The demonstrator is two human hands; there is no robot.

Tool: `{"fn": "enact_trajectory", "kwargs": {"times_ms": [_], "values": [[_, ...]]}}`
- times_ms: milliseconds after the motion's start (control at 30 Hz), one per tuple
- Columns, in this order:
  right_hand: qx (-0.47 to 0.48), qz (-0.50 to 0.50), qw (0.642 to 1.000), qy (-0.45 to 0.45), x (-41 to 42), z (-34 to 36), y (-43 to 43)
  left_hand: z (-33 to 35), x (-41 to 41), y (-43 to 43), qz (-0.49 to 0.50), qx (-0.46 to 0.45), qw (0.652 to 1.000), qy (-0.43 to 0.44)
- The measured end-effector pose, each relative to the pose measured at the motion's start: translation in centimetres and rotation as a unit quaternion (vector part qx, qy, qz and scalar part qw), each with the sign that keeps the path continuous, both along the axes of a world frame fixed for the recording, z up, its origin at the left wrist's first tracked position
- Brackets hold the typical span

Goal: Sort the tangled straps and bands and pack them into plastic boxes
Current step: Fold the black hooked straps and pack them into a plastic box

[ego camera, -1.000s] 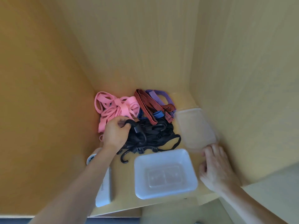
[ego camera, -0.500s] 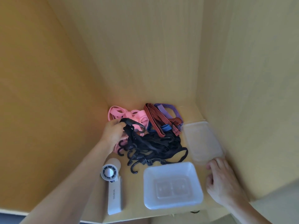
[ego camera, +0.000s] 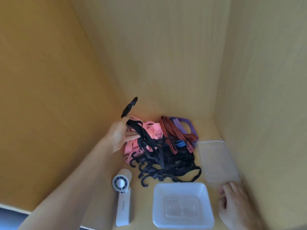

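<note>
This is a plain boxed-in nook, a desk bay or cupboard shelf of the sort found in a home or a study room; which of these, I cannot tell. Pale wood-grain boards close it in: left wall [ego camera: 49, 80], back wall [ego camera: 157, 55], right wall [ego camera: 265, 80], over a matching surface [ego camera: 142, 205]. Small household goods lie there: a white handheld fan [ego camera: 123, 203], a plastic box [ego camera: 182, 186], a clear lid [ego camera: 216, 161], straps and bands [ego camera: 166, 156].

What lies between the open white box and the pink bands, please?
The tangle of black hooked straps lies between the white box and pink bands, in the head view.
</note>
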State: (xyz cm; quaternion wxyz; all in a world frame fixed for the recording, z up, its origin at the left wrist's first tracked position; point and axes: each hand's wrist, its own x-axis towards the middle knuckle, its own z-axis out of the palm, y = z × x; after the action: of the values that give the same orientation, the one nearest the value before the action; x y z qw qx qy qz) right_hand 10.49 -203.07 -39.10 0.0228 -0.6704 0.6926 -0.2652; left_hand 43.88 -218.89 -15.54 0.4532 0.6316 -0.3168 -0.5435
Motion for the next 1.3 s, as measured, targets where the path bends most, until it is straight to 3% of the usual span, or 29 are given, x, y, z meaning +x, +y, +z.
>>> {"fn": "enact_trajectory", "kwargs": {"times_ms": [267, 400, 600, 700, 867, 1067, 1134, 1301], "values": [[-0.020, -0.031, 0.997, -0.074, 0.2, -0.2, -0.4, 0.1, 1.7, 0.3, -0.052, 0.017, 0.998, -0.013], [-0.022, -0.050, 0.992, -0.117, 0.6, 1.0, -0.2, 0.5, 2.3, 0.0, -0.069, -0.025, 0.996, 0.053], [-0.109, -0.092, 0.966, -0.214, 2.0, 5.4, -0.8, 1.0, 2.1, -0.2, -0.079, -0.057, 0.987, 0.129], [-0.130, -0.023, 0.960, -0.245, 4.3, 9.7, -3.0, 1.9, 1.2, -0.1, -0.090, -0.085, 0.986, 0.113], [-0.030, 0.127, 0.944, -0.303, 9.2, 16.4, -8.4, 2.6, 0.3, 0.6, -0.156, -0.123, 0.975, 0.098], [0.146, 0.266, 0.927, -0.222, 14.9, 19.6, -13.6, 2.5, 0.2, 1.0, -0.191, -0.137, 0.967, 0.094], [0.138, 0.273, 0.924, -0.229, 15.9, 19.5, -13.8, 2.6, 0.5, 1.1, -0.196, -0.138, 0.966, 0.096], [0.153, 0.240, 0.890, -0.355, 15.0, 19.4, -14.3, 2.3, 0.5, 1.1, -0.168, -0.129, 0.976, 0.058]]}}
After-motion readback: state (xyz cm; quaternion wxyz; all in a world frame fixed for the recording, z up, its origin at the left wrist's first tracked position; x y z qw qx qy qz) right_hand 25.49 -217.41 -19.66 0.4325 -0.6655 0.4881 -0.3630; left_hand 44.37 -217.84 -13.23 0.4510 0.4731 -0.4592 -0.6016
